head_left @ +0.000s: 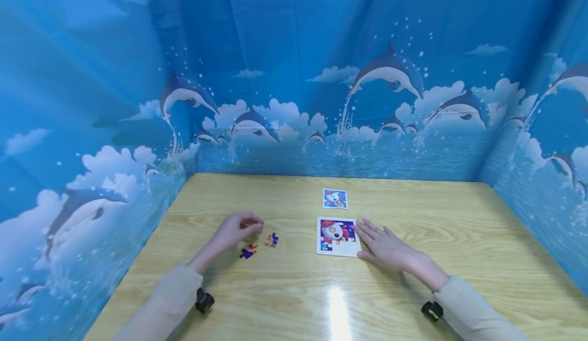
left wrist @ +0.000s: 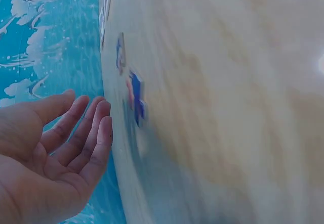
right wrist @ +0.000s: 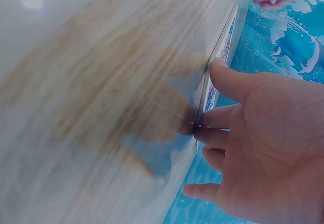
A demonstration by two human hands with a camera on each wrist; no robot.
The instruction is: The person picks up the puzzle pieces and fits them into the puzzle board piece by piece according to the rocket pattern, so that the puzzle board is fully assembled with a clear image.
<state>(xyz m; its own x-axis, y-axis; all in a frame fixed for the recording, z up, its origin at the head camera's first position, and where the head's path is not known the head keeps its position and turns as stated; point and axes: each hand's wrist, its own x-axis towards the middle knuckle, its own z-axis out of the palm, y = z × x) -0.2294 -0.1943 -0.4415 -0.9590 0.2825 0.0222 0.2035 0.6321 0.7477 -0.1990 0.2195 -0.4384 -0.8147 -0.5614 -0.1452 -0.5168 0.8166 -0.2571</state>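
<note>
A white-framed jigsaw puzzle (head_left: 337, 249) lies on the wooden table, its picture partly filled and a pale gap at the lower right. My right hand (head_left: 385, 246) rests at the puzzle's right edge, fingers extended and fingertips on the frame. Two loose jigsaw pieces lie left of the puzzle: a purple and orange piece (head_left: 248, 251) and another patterned piece (head_left: 272, 240). My left hand (head_left: 236, 230) hovers just above and behind these pieces, fingers loosely bent. Its palm and fingers (left wrist: 104, 128) hold nothing in the left wrist view.
A small picture card (head_left: 335, 198) with a similar design lies behind the puzzle. The wooden table (head_left: 275, 290) ends at a blue dolphin-print curtain (head_left: 285, 75) at the back and sides. Black wrist cameras sit at both sleeves.
</note>
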